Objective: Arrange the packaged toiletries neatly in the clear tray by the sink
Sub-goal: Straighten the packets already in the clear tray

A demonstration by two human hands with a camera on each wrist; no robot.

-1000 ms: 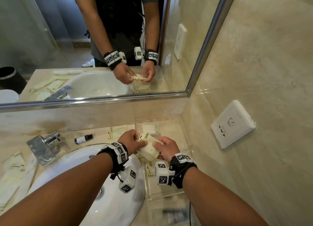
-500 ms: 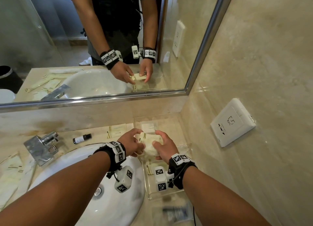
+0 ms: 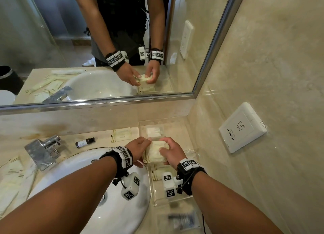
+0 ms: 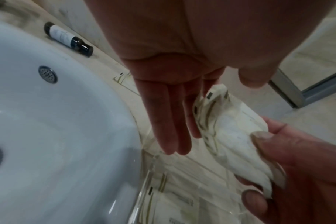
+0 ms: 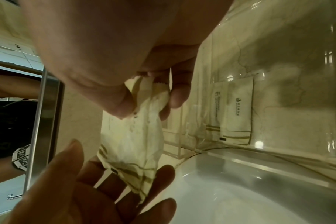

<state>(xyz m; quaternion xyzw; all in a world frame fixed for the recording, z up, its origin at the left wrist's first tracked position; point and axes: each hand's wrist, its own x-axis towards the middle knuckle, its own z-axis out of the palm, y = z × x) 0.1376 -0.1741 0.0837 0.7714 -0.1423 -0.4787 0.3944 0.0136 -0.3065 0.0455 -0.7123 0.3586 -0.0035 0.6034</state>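
Observation:
A bundle of cream packets with gold stripes (image 3: 154, 153) hangs just above the clear tray (image 3: 175, 203) to the right of the basin. My right hand (image 3: 169, 154) grips one end of the bundle (image 5: 132, 136) between thumb and fingers. My left hand (image 3: 140, 148) lies with straight fingers (image 4: 171, 121) against the opposite striped end of the packets (image 4: 230, 128). More packets lie flat in the tray, at its far end (image 3: 155, 132) and under my hands (image 3: 157, 173).
The white basin (image 3: 105, 198) sits left of the tray, with the faucet (image 3: 43, 151) behind it. A small dark bottle (image 3: 85, 142) and loose packets (image 3: 121, 136) lie on the counter; more packets (image 3: 10, 174) lie far left. A wall socket (image 3: 242, 128) is at right.
The loosely fanned packets have been pushed together into a tighter bundle. Both hands have shifted slightly away from me over the tray, and the left fingers now lie flat against the bundle's end.

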